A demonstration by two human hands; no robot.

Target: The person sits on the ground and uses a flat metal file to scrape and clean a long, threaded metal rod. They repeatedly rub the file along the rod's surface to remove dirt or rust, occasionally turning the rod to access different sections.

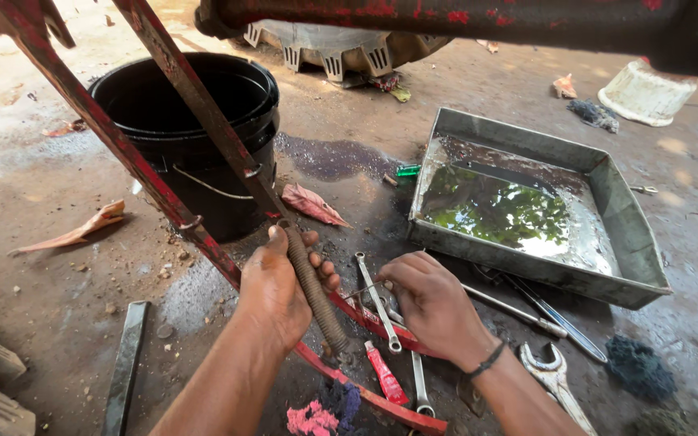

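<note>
A: Left hand (pixel 278 292) wrapped around a long grey coiled metal spring (pixel 314 289), fingers closed over its upper half. Top end of the spring hooks toward the red-painted steel bar (pixel 203 105) slanting up past the bucket.

B: And the right hand (pixel 432 303)?

A: Closed, fingertips pinched low near the spring's bottom end, over a red frame rail (pixel 373 323) on the ground. Can't tell what it pinches; looks like a thin wire or hook. A silver ring spanner (pixel 376 300) lies just beside those fingers.

B: How would you handle it well?

A: My judgement: keep the left grip firm and in line with the coil, so tension doesn't twist it; keep the pinching fingers off the gaps between coils.

B: Spring's condition?

A: Tightly wound, dull grey, grimy, straight, no visible kink. It runs diagonally from the bar down to the rail.

B: Further out?

A: Small red tube (pixel 384 373) and pink-and-purple rags (pixel 322 413) near the wrists. Large open-ended spanner (pixel 555 373) to the right. Grey sheet-metal tray (pixel 624 214) holding dark liquid beyond. Black plastic bucket (pixel 195 113) behind the bar. Oily dirt floor (pixel 34 202), dry leaves scattered.
</note>
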